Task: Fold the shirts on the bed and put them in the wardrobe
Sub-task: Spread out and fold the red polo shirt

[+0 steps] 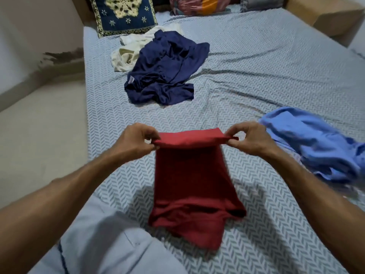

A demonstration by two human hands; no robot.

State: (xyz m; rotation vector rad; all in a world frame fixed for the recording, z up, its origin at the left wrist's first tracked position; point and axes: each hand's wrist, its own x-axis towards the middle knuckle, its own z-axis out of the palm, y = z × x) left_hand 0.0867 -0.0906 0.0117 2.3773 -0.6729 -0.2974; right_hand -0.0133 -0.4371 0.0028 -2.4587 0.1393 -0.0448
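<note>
Four shirts lie on your bed (256, 62): red shirt (189, 175) (pinched by your left hand (136, 143) and right hand (250, 139)), navy shirt (164, 70), cream shirt (126, 56), light-blue shirt (308, 143); one embroidered pillow (122, 14).

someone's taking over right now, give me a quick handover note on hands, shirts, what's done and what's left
Left hand and right hand each pinch a top corner of the red shirt, holding it up mid-fold; its lower end rests on the bed.
Navy shirt lies crumpled farther up the bed, partly over a white shirt. Light blue shirt lies bunched to the right.
Done: red shirt partly folded.
Left: finish the red one, fold the other three, put all in the wardrobe, which is not in view.
</note>
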